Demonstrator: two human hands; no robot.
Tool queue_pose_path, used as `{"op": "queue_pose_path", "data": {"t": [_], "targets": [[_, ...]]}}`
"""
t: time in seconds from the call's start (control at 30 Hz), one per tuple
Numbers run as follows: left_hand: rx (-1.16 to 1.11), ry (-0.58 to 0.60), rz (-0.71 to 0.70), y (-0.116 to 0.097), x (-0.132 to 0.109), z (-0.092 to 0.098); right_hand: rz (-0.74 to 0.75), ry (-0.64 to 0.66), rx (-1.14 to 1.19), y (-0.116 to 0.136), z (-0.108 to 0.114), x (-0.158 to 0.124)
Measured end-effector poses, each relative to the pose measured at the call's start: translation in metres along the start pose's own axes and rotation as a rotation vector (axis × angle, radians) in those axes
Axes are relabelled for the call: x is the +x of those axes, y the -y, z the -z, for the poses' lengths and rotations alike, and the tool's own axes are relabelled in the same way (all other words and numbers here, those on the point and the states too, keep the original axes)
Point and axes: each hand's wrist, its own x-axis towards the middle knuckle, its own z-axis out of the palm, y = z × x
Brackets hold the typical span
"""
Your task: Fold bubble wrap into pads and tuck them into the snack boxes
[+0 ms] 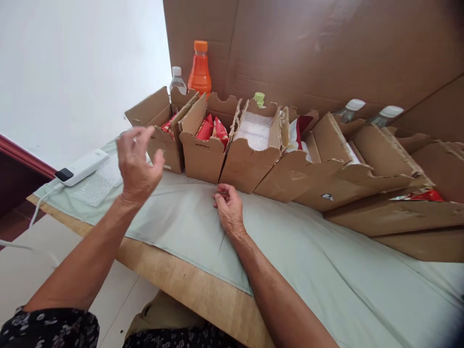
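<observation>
My left hand (136,162) is raised above the table's left part, fingers loosely curled and apart, holding nothing. It hovers in front of the leftmost cardboard box (159,123). My right hand (228,208) rests on the pale green cloth (308,256), fingers curled inward against the fabric, just in front of the second box (203,150) with red packets (212,129). Whether it pinches anything I cannot make out.
A row of several open cardboard boxes runs along the back; one holds white bubble wrap (255,130). An orange bottle (199,70) and clear bottles (177,79) stand behind. A white power bank (81,166) with cable lies at the left. The wooden table edge (188,285) is near me.
</observation>
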Motion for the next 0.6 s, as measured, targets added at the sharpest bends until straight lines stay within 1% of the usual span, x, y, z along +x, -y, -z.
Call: {"op": "queue_pose_path", "data": {"t": [0.03, 0.07, 0.1, 0.17, 0.23, 0.3, 0.37, 0.43, 0.5, 0.6], "targets": [[0.024, -0.030, -0.057, 0.008, 0.012, 0.007, -0.003, -0.001, 0.007, 0.000, 0.000, 0.000], [0.051, -0.021, -0.092, 0.017, 0.025, 0.011, -0.005, -0.001, 0.013, 0.000, 0.000, 0.001], [0.076, 0.019, -0.111, 0.026, 0.038, 0.013, -0.007, -0.001, 0.019, 0.000, -0.001, 0.001], [0.107, 0.153, -0.102, 0.041, 0.059, 0.012, -0.009, -0.006, 0.030, 0.001, -0.001, 0.001], [0.108, 0.273, -0.061, 0.049, 0.072, 0.011, -0.007, -0.016, 0.038, 0.003, -0.002, 0.001], [0.085, 0.316, -0.041, 0.049, 0.072, 0.015, -0.001, -0.026, 0.044, 0.003, -0.002, 0.001], [0.052, 0.294, -0.085, 0.040, 0.061, 0.028, 0.006, -0.032, 0.049, 0.003, -0.003, 0.002], [0.034, 0.255, -0.182, 0.024, 0.041, 0.048, 0.014, -0.034, 0.056, 0.003, -0.003, 0.004], [0.037, 0.223, -0.292, 0.000, 0.019, 0.069, 0.020, -0.033, 0.062, 0.003, -0.002, 0.005], [0.028, 0.226, -0.381, -0.049, -0.015, 0.091, 0.033, -0.039, 0.058, 0.006, 0.000, 0.006]]}}
